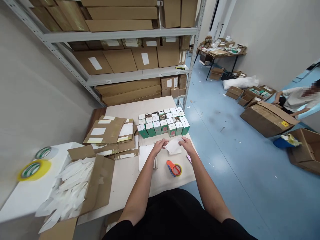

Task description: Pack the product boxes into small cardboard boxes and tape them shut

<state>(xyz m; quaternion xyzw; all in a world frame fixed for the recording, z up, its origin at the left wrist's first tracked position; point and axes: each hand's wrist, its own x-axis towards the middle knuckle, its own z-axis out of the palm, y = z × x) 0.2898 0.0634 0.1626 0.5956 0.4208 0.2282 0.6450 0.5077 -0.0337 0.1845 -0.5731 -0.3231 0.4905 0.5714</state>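
Between my hands, a white sheet of paper is held just above the table. My left hand pinches its left edge, while my right hand grips the right edge. Under the sheet lies another white piece, partly covered. Beyond my hands stand rows of small green-and-white boxes, a few with their tops open. An orange tape dispenser rests nearer to me. A flat white stack lies left of the sheet, partly behind my left forearm. A phone is at the right edge, partly hidden by my right arm.
Flattened cardboard is piled at the left, beside an open carton full of white paper strips. Tape rolls sit farther left. A metal shelf with cartons rises behind the table. Across the floor, a person is beside a large box.
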